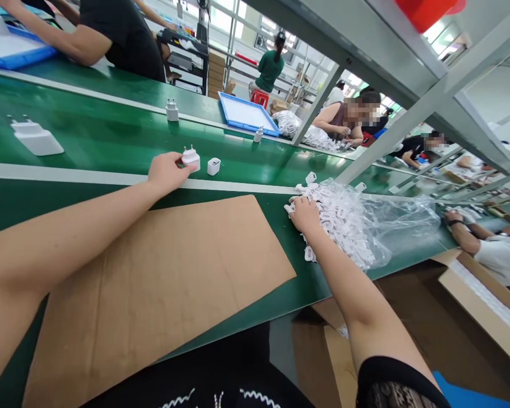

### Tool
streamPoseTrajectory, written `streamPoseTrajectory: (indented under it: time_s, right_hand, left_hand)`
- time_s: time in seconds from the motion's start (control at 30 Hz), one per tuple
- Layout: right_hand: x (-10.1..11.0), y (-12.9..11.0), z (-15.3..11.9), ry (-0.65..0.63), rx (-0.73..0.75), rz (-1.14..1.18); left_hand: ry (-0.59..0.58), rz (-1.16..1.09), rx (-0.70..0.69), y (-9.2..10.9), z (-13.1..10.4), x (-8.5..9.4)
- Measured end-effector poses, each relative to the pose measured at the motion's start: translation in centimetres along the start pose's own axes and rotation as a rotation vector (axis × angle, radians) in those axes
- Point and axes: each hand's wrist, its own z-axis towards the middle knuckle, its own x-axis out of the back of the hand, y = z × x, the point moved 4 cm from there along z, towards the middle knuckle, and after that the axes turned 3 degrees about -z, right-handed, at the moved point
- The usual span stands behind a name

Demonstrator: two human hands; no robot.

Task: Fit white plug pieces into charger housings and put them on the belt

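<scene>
My left hand (170, 171) is closed on a white plug adapter (191, 159) with two pins, over the green belt. Just right of it a small white adapter housing (213, 166) lies by itself. Farther right, my right hand (305, 214) rests on a heap of small white plastic parts (344, 229), its fingers among the pieces; whether it grips one cannot be made out. Clear plastic bagging (402, 226) spreads from the heap. More white adapters stand on the belt, at the far left (38, 139), upper middle (172, 110) and farther along (258, 135).
A flat cardboard sheet (174, 283) covers the near bench. Blue-rimmed trays (250, 115) lie across the belt. A slanting metal post (378, 136) rises behind the heap. Open cardboard boxes (480, 306) are at lower right. Several people sit along the line.
</scene>
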Motion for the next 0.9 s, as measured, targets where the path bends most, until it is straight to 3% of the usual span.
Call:
streamPoseTrajectory:
  time_s: [0.1, 0.2, 0.27, 0.37, 0.47, 0.57, 0.63, 0.73, 0.83, 0.9]
  right_hand:
    - [0.3, -0.3, -0.9, 0.057, 0.120, -0.041]
    - [0.6, -0.4, -1.1, 0.053, 0.152, 0.106]
    - [1.1, 0.0, -1.0, 0.053, 0.116, 0.231]
    - [2.0, 1.1, -0.8, 0.072, 0.028, 0.339]
    - [2.8, 2.1, -0.6, 0.092, -0.075, 0.485]
    - [3.1, 2.0, -0.5, 0.058, -0.152, 0.685]
    - [3.0, 1.0, -0.7, -0.005, -0.170, 0.820]
    - [2.8, -1.5, -1.5, -0.116, -0.133, 0.977]
    - [2.8, -4.9, -2.7, -0.209, 0.016, 1.071]
    - [3.3, -7.5, -3.7, -0.201, 0.231, 1.053]
  left_hand:
    - [-0.001, 0.037, 0.057, -1.4, 2.7, -0.4]
    - [-0.020, 0.036, 0.112, -2.0, 3.3, -0.6]
    - [0.094, 0.011, 0.039, -1.2, 2.6, -0.2]
    - [0.222, -0.003, -0.207, 1.1, 0.9, -0.1]
    - [0.135, 0.080, -0.275, 2.6, 0.6, -1.5]
    - [0.007, 0.195, -0.093, 2.3, 1.8, -3.0]
    - [-0.061, 0.232, -0.010, 1.9, 2.4, -3.5]
    - [-0.069, 0.193, -0.087, 2.3, 1.5, -3.2]
    - [-0.145, 0.054, -0.192, 3.7, -2.1, -2.8]
    - [-0.244, -0.073, -0.215, 4.5, -5.3, -2.6]
